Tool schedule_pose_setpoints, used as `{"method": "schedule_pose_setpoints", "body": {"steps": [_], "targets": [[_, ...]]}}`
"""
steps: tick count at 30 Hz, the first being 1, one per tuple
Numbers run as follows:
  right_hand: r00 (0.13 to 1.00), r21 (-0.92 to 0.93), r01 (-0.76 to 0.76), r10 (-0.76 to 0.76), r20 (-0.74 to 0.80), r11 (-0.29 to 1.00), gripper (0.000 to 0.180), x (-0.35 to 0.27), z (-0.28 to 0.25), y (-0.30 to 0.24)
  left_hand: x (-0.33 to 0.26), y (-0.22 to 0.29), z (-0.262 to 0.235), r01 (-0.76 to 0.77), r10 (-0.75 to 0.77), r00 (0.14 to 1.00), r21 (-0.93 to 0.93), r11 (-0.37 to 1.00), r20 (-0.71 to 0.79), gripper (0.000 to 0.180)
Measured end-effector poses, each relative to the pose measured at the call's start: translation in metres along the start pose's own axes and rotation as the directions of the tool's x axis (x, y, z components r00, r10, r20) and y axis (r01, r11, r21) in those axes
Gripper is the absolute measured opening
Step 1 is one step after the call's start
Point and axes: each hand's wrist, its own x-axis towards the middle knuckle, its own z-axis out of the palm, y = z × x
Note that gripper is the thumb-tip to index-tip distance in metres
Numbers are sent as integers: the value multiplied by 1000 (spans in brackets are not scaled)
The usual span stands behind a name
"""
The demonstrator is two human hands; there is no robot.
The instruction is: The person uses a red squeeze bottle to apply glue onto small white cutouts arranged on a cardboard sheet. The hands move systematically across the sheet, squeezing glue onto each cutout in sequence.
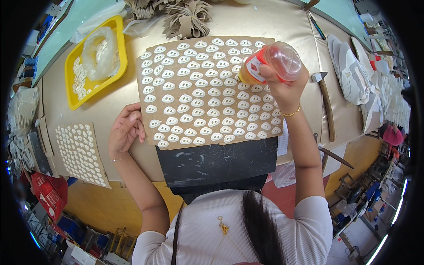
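Observation:
My right hand (289, 86) is closed round a red and clear plastic squeeze bottle (276, 62). The bottle is tilted, its yellow nozzle end pointing down to the left, close to the pieces on a brown cardboard sheet (174, 102). Rows of small white rounded pieces, each with two dark holes, cover this sheet. Beside the sheet's left edge rests my left hand (126, 129), fingers loosely bent and apart, with nothing visible in it. A dark scuffed board (216, 163) lies under the sheet's near edge.
A yellow tray (124, 53) at the far left holds a plastic bag and loose white pieces. Another sheet of pieces (84, 154) lies at the near left. To the right are a hammer (327, 104), a pointed tool (335, 157) and white shoe-shaped parts (346, 70). Brown cut pieces (187, 20) lie behind.

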Motion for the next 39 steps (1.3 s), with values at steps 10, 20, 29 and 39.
{"method": "schedule_pose_setpoints", "body": {"steps": [10, 20, 29, 39], "targets": [[997, 23, -47, 45, 58, 999, 34, -3, 2, -1, 0, 1, 0, 6, -6, 1000, -7, 1000, 3, 37], [999, -113, -50, 49, -8, 992, 34, -2, -10, 2, 0, 0, 0, 7, -7, 1000, 3, 1000, -1, 37], [998, -62, -57, 55, -24, 996, 34, -17, -19, 3, 0, 0, 1, 4, -4, 1000, 0, 1000, -8, 36], [999, -19, -31, 31, -10, 999, 35, -21, -13, -2, -1, 0, 0, 1, -1, 1000, -2, 1000, -5, 37]]}}
